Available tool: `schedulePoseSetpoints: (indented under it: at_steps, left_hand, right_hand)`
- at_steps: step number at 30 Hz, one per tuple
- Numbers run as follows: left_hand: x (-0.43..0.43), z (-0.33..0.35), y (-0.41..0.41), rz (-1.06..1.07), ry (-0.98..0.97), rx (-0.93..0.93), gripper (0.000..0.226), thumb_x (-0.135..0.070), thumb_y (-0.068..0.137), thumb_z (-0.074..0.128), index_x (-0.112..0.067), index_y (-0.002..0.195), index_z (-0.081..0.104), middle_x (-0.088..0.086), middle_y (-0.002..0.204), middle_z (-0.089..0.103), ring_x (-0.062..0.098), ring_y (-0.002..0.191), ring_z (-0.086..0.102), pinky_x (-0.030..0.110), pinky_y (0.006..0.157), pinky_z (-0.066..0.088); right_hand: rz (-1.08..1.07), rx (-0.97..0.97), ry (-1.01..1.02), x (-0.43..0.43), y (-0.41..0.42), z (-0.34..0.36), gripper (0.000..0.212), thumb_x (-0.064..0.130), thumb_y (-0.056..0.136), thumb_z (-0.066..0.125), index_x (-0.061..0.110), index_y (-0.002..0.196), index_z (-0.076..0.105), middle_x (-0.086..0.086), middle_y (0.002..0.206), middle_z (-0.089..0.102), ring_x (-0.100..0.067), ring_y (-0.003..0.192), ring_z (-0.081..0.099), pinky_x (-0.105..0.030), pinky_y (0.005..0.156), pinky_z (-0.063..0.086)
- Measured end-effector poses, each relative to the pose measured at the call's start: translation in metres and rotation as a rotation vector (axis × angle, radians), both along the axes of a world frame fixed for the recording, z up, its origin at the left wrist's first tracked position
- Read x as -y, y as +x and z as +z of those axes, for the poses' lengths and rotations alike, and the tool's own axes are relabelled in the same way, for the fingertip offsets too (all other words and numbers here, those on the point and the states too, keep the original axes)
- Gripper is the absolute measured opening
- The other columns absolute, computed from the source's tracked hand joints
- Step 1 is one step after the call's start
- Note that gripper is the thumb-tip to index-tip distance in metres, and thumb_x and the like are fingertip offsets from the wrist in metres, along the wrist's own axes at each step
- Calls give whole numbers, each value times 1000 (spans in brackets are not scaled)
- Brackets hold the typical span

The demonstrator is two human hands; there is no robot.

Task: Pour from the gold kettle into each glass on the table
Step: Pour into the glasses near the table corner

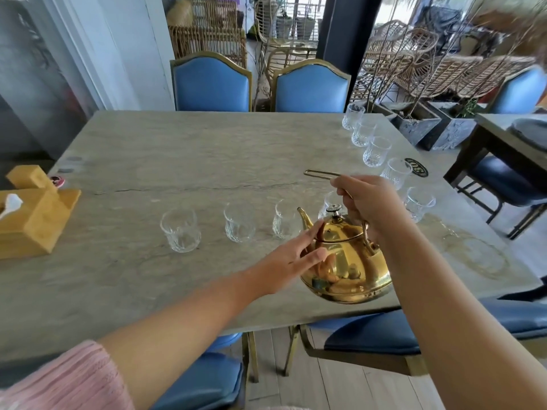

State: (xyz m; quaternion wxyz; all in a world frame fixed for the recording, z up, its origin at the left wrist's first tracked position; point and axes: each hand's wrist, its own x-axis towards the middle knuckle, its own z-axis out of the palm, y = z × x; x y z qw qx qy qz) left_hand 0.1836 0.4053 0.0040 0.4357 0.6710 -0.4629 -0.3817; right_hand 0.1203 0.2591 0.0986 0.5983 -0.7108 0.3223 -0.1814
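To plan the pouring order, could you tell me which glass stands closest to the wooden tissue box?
The leftmost glass of the near row; the others stand further right, away from the tissue box.

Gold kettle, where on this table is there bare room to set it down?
The wide far-left stretch of the table, beyond the near row of glasses, is bare. So is the near edge under the left hand. It is crowded along the right-edge glasses and by the wooden box.

1 glass (327,207) half hidden behind kettle (346,261)
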Motion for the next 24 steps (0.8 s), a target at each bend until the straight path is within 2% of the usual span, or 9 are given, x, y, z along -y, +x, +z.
schedulePoseSetpoints:
  at_steps: [1, 3, 5, 8, 10, 17, 20, 24]
  left_hand:
    - [-1, 0, 1, 4, -7, -18, 72, -68, 84, 34, -47, 148, 9, -16, 141, 41, -13, 113, 46, 3, 90, 34]
    - [-1, -2, 2, 13, -14, -45, 83, -79, 77, 33, -46, 149, 7, -18, 138, 39, -3, 120, 44, 7, 93, 34]
    - [-1, -5, 4, 16, -12, -66, 88, -82, 75, 33, -44, 149, 7, -15, 140, 40, 5, 126, 42, 13, 97, 34]
    - [2, -7, 3, 26, 12, -83, 73, -66, 88, 34, -41, 151, 5, -7, 146, 41, 7, 127, 42, 11, 94, 33]
    - [2, -6, 3, 39, 18, -96, 70, -59, 89, 33, -39, 151, 5, -10, 141, 42, 6, 124, 42, 5, 89, 32]
    - [2, -8, 0, 52, 3, -145, 70, -58, 89, 33, -40, 150, 3, -9, 143, 42, 6, 126, 41, 5, 91, 33]
    - [2, -8, 0, 56, -4, -134, 66, -55, 94, 32, -38, 152, 4, -7, 150, 37, 7, 132, 37, 11, 97, 30]
    - [1, -6, 0, 57, -7, -131, 70, -59, 91, 32, -37, 152, 5, -10, 147, 39, 7, 132, 37, 21, 104, 29]
  right_hand:
    - [4, -10, -5, 0, 2, 0, 26, 17, 85, 60, 12, 60, 52, 3, 43, 34, -13, 39, 22, -23, 40, 18]
    - [11, -27, -6, -1, 4, 1, 26, 18, 85, 61, 12, 61, 53, 6, 39, 34, -12, 38, 22, -23, 40, 17]
    - [16, -37, -1, -1, 6, 1, 27, 19, 86, 61, 12, 61, 52, 7, 37, 34, -12, 37, 21, -22, 38, 17]
    - [19, -55, -2, -1, 8, 2, 27, 20, 87, 61, 11, 63, 52, 7, 36, 34, -13, 36, 21, -21, 37, 16]
    - [20, -64, -3, -1, 10, 2, 27, 20, 87, 61, 11, 64, 52, 6, 37, 34, -13, 36, 21, -21, 37, 16]
    - [36, -79, -13, -3, 15, 6, 27, 19, 88, 61, 9, 64, 53, 8, 36, 34, -11, 34, 21, -19, 35, 17]
    - [48, -85, -27, -4, 16, 7, 28, 19, 88, 61, 9, 63, 53, 10, 34, 35, -8, 31, 23, -18, 35, 18]
    - [49, -93, -34, -5, 17, 8, 27, 20, 88, 61, 8, 65, 54, 8, 36, 36, -9, 33, 24, -19, 36, 19]
